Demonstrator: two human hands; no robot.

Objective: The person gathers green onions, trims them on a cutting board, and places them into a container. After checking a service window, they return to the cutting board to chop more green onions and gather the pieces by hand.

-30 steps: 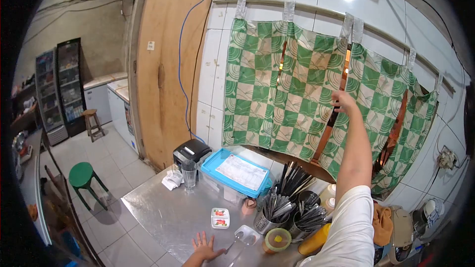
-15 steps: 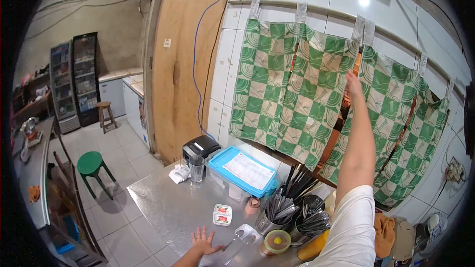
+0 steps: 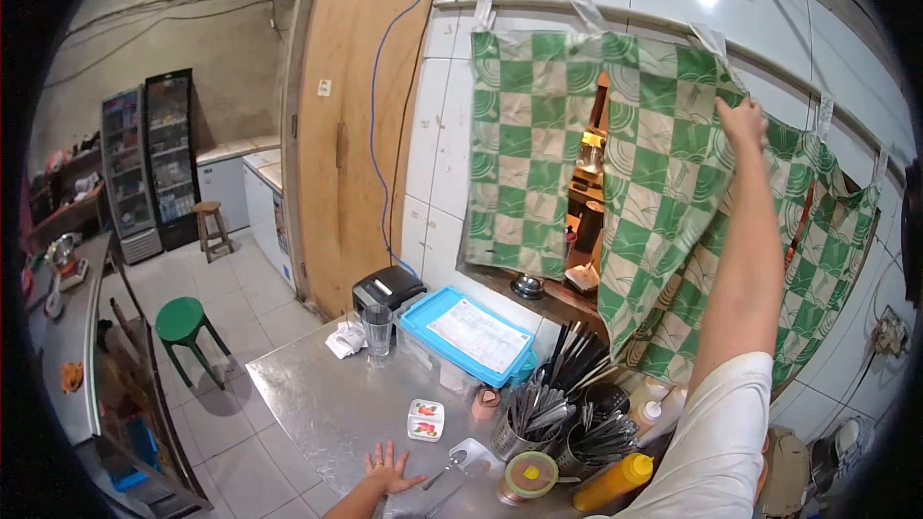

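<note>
My right hand is raised to the wall, its fingers closed on the edge of a green and cream checked curtain. That panel is pulled to the right, and a gap beside it shows a lit opening with shelves behind. Down on the steel table, my left hand lies flat with its fingers spread. A spoon lies close to its fingertips, by a small white dish. Just above the hand sits a small white dish with red and green pictures.
Metal holders of cutlery, a lidded tub and a yellow squeeze bottle crowd the table's right side. Behind stand a blue-lidded box, a glass and a black printer. A green stool is on the floor at left.
My right hand has moved right and taken hold of the curtain, drawing a panel to the right and widening a gap on its left. My left hand stays flat on the table.
</note>
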